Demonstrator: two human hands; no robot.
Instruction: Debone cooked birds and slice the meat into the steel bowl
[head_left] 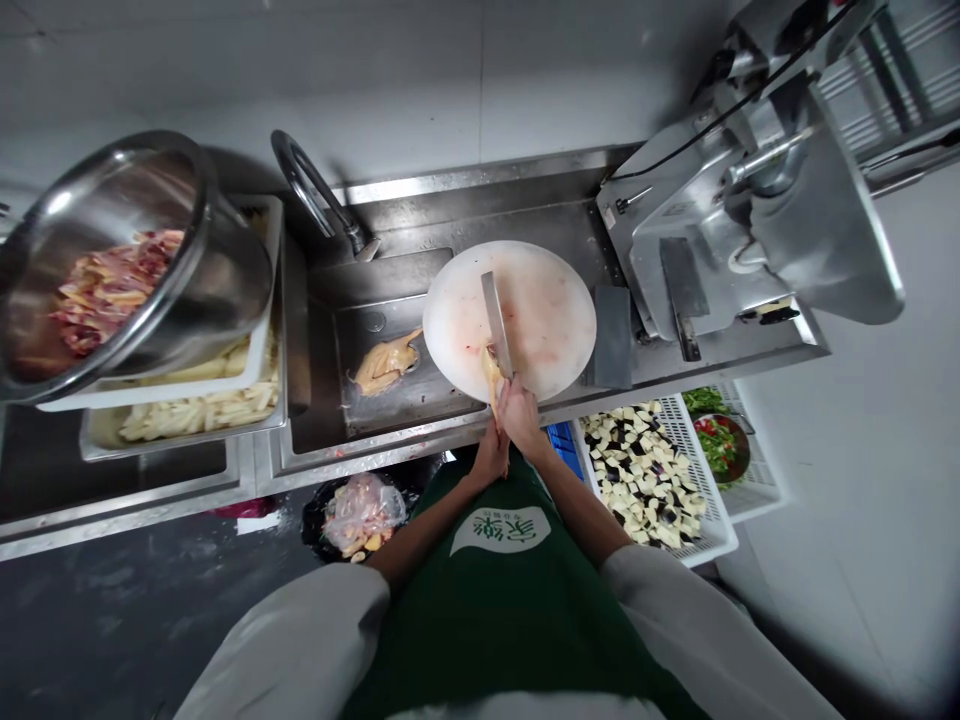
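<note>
My right hand (519, 410) is closed round the handle of a cleaver (495, 318), its blade resting over a round white cutting board (555, 330). Left of the blade, a narrow yellowish piece of poultry (492, 378) reaches over the board's near edge. My left hand (491, 455) grips its near end, just below my right hand. Pinkish wet stains mark the board. A larger pale-yellow poultry piece (386, 365) lies in the sink basin to the left. My fingers partly hide the handle and the held end of the poultry.
At left, a steel bowl (236, 270) of cut meat sits on trays of pale strips (202, 408). A faucet (319, 185) rises behind the sink. At right are a grey block (613, 337), a second cleaver (682, 280) and a slicing machine (817, 220). Diced eggplant (645, 470) fills a low basket.
</note>
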